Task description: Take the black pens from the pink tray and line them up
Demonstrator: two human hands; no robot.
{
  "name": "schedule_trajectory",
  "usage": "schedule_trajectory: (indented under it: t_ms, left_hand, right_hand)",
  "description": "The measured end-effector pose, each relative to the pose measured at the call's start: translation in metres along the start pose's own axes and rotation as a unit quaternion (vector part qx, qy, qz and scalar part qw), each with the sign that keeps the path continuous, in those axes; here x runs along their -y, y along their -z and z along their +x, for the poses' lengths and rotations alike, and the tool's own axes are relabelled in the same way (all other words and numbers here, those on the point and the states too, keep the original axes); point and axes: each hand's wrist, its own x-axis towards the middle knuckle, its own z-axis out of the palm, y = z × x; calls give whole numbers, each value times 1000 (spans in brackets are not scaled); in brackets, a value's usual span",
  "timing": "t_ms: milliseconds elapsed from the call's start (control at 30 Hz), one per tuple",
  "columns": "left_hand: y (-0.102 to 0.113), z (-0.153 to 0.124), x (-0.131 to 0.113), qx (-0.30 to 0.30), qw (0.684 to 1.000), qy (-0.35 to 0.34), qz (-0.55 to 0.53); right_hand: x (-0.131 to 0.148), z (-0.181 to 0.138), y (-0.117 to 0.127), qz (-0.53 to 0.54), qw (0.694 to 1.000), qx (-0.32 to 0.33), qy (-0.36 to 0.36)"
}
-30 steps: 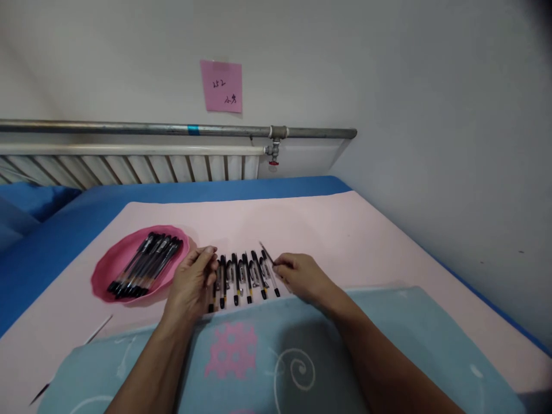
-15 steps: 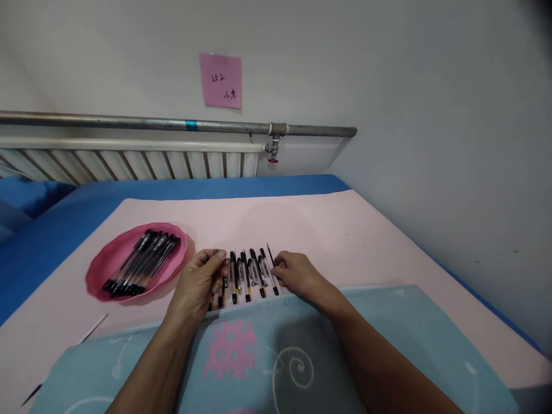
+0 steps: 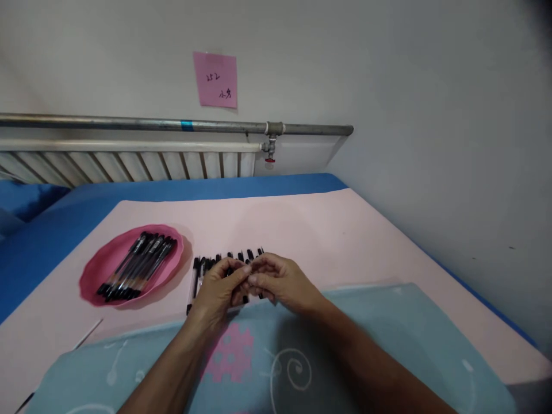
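Note:
My left hand and my right hand meet fingertip to fingertip above a row of black-capped clear pens lying on the pink sheet. Both hands are pinched closed; what they grip between them is hidden by the fingers. The hands cover the middle and right part of the row; only the pen tops and the leftmost pens show. A pink plate to the left holds several more black pens.
A light blue patterned cloth covers the near side below my arms. A thin refill lies at the left. A blue surface, a radiator with a pipe and a pink note are behind; the wall stands at the right.
My hands came together from either end of the pen row and now pinch at its middle. The thin refill my right hand held upright is no longer visible.

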Motion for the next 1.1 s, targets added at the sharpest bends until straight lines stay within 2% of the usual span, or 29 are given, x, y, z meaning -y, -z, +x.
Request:
schedule_trajectory:
  t_ms: [100,233,367,467,567,667,833,1000,1100]
  left_hand:
    - [-3,0,3,-6,1000,4,-10]
    - [-2,1,5,18,1000,12,-6]
    - [-2,1,5,61,998,20,9]
    - [-2,1,2,34,999,24,0]
    - [0,2,-1,15,999,25,-24]
    - [1,2,-2,21,999,19,-21]
    - [3,2,-2,26,999,27,-16]
    - [-2,-1,-2,19,997,12,-69]
    - [-9,-3,-1,11,992,-22,-123]
  right_hand:
    - [-2,1,-7,-16,998,-43,46]
    - [-2,1,-6,-115,986,-74,91]
    - [-1,0,8,-211,969,-111,69]
    - [-6,-2,25,-303,939,-158,46]
    - [-14,-4,37,-376,917,-125,39]
    - [-20,-6,38,-407,909,-85,24]
    - [-17,-9,35,-369,927,-70,-13]
    - [-9,-10,35,-245,961,-125,-13]
    - [-9,-10,22,-96,994,-48,-7]
